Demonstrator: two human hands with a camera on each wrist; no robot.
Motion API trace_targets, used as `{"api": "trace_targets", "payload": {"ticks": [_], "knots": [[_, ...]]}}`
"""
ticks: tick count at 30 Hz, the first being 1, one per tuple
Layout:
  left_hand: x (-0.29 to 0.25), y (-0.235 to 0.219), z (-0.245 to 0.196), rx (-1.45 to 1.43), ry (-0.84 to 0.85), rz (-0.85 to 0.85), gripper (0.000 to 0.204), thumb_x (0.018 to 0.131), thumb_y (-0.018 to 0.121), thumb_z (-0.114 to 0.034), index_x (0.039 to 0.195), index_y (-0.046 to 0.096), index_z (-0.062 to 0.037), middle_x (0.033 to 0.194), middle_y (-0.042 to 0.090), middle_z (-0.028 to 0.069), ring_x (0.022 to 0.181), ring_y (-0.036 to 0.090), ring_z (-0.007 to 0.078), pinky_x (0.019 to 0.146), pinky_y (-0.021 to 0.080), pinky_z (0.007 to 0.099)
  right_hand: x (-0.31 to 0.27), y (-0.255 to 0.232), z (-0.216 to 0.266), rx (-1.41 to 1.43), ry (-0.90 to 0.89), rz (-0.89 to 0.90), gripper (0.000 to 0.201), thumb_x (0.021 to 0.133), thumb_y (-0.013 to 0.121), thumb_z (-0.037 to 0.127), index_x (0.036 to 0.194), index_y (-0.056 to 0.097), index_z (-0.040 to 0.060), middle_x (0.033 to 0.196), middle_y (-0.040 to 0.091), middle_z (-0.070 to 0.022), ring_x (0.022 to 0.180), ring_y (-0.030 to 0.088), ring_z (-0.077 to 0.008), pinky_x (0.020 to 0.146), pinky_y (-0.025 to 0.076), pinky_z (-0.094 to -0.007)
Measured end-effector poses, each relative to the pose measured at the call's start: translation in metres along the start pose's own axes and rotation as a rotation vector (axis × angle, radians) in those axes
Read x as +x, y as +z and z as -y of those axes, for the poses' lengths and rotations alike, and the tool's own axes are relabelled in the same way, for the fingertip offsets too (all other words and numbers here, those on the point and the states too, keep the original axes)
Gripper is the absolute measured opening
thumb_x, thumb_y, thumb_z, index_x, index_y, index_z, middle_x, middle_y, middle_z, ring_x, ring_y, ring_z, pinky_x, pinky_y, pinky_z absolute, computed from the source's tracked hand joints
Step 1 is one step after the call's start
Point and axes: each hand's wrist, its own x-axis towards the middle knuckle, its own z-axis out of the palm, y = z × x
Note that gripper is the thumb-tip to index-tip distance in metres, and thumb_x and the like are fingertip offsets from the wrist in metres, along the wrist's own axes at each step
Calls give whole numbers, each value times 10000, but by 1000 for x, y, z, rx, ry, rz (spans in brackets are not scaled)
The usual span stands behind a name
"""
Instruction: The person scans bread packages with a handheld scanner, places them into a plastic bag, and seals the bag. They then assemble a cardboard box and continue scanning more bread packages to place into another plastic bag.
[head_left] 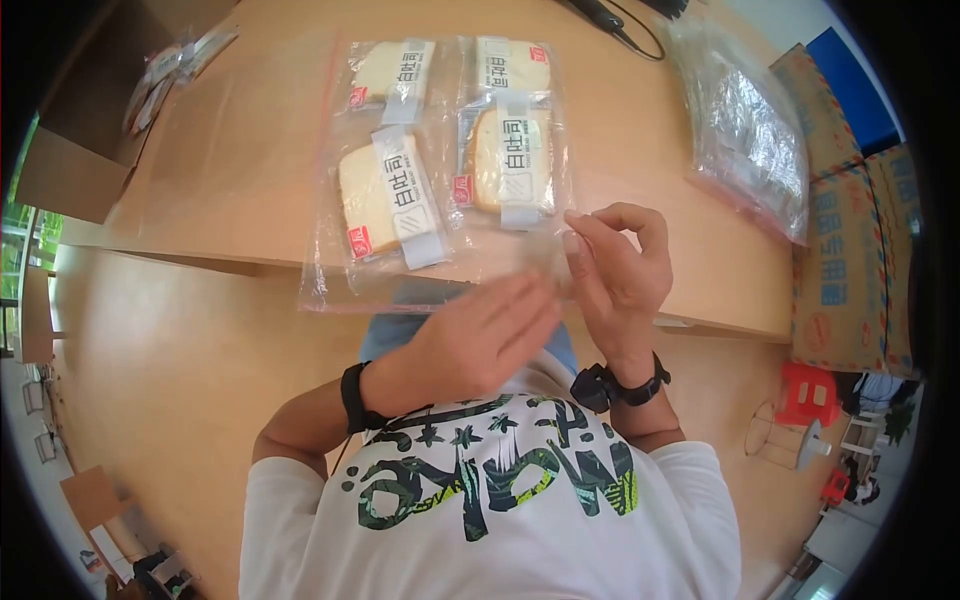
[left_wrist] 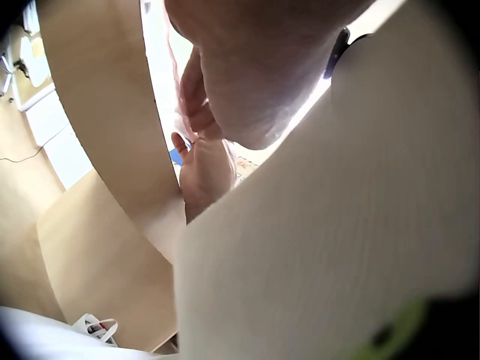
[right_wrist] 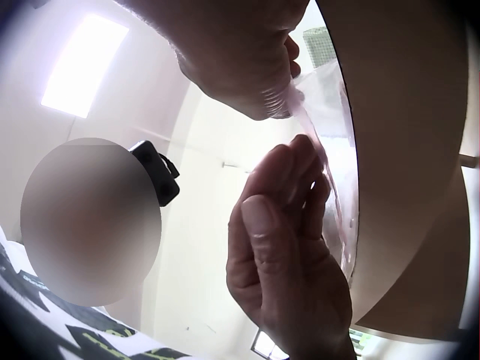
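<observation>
A large clear zip bag [head_left: 325, 255] with a pinkish edge lies on the table and overhangs its front edge. Inside are several packs of sliced white toast [head_left: 385, 195] with white labels. At the bag's near right corner my right hand [head_left: 628, 265] pinches the plastic between thumb and fingers. My left hand [head_left: 470, 340], blurred at the fingertips, is just left of it with its fingers stretched out. In the right wrist view the pink zip strip [right_wrist: 335, 199] runs down from the right hand [right_wrist: 240, 64], past the fingertips of the left hand [right_wrist: 289, 255].
A stack of clear plastic bags [head_left: 745, 125] lies at the table's right, beside a cardboard box [head_left: 850, 270]. A black cabled device [head_left: 605, 15] sits at the far edge. An open carton [head_left: 75, 165] with small packets stands at the left. A red stool [head_left: 808, 392] is on the floor.
</observation>
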Motion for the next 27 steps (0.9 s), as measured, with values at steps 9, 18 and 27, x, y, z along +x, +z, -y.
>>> {"api": "trace_targets", "payload": {"ticks": [9, 18, 27], "knots": [[49, -7, 31, 257, -480, 187, 546, 756, 688, -283, 1227, 567, -35, 1276, 504, 220, 1140, 510, 362, 874, 440, 456, -4, 4, -1, 93, 13, -5, 259, 726, 698, 11, 982, 704, 53, 964, 567, -111, 895, 548, -248, 773, 456, -337], [34, -12, 34, 78, -249, 72, 453, 721, 737, -233, 1108, 614, -32, 1136, 568, 125, 1047, 560, 327, 865, 446, 428, -5, 2, -5, 146, 25, 17, 260, 703, 695, 22, 963, 695, 41, 1005, 573, -135, 932, 563, -255, 782, 472, -337], [-22, -43, 1, 100, 10, -10, 480, 793, 683, -458, 1133, 630, -122, 1259, 564, 76, 1176, 508, 271, 966, 400, 425, -1, -29, -6, 77, -139, 340, 647, 618, 819, 363, 1174, 616, 103, 1270, 518, -149, 1167, 473, -341, 962, 395, -453]]}}
